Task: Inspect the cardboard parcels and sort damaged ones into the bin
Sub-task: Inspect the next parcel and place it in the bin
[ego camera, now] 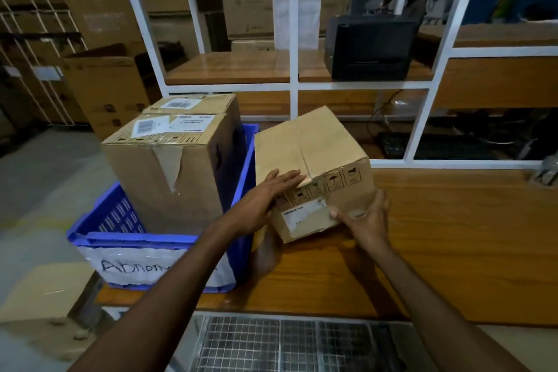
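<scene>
A small cardboard parcel (314, 154) is tilted on the wooden table (453, 235), its taped top seam facing me and a torn white label on its front. My left hand (265, 199) lies flat across its near top edge and left corner. My right hand (367, 220) grips its lower right front corner. Left of it stands a blue plastic bin (120, 217) with a white paper sign reading "Abnorm…". Inside the bin is a large cardboard parcel (172, 166) with ripped tape hanging on its front, and a second parcel (196, 103) behind it.
A white-framed glass partition (293, 84) rises behind the table, with a black printer (371, 48) beyond it. Another cardboard box (42, 296) sits low at the left. Stacked cartons (105, 84) stand at the back left. A wire mesh surface (287, 344) lies below the table's front edge.
</scene>
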A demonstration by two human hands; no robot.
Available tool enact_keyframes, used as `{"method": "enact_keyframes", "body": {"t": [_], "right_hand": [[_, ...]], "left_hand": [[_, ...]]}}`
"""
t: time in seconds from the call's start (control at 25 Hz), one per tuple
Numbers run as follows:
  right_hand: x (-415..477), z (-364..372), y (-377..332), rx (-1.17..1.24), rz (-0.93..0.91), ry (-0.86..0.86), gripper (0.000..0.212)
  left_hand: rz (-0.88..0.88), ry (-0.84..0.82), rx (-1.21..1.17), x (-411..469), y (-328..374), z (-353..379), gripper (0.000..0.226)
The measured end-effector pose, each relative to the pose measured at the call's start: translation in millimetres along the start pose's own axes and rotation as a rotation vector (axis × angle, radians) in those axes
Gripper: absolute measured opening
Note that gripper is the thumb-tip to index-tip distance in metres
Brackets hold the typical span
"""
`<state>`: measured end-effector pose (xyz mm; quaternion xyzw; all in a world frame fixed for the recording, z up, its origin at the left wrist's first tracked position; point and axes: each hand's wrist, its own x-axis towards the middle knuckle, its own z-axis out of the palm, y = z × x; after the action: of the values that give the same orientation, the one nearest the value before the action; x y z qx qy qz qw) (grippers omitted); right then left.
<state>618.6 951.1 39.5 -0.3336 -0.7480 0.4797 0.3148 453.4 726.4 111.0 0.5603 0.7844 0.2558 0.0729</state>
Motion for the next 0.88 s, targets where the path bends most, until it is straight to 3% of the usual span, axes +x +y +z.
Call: {"method": "enact_keyframes", "body": {"t": [0.16,0.28,0.4,0.52,0.64,0.88], "right_hand": [[21,24,31,-0.175,0.038,0.002,0.086],[35,35,41,-0.129,0.001,0.011,0.074],[50,32,36,-0.163,-0.039,-0.021,0.093],[54,27,30,-0.353,-0.139,-0.099,0.115],[46,33,29,-0.524,-0.227,-0.146,0.103],[25,45,26,-0.593,-0.181,-0.059,0.098]], "left_hand": [[0.006,-0.09,0.145,23,-13,10,0.079],[-0.072,-0.095,0.371,36,-21,17,0.067],[-0.131,-0.07,0.606,49,-20,24,0.052],[-0.085,-0.036,0.713,57,-27,31,0.047],[-0.078,-0.093,0.683,56,-35,19,0.056],[-0.064,-0.138,0.786,49,-33,16,0.071]]}}
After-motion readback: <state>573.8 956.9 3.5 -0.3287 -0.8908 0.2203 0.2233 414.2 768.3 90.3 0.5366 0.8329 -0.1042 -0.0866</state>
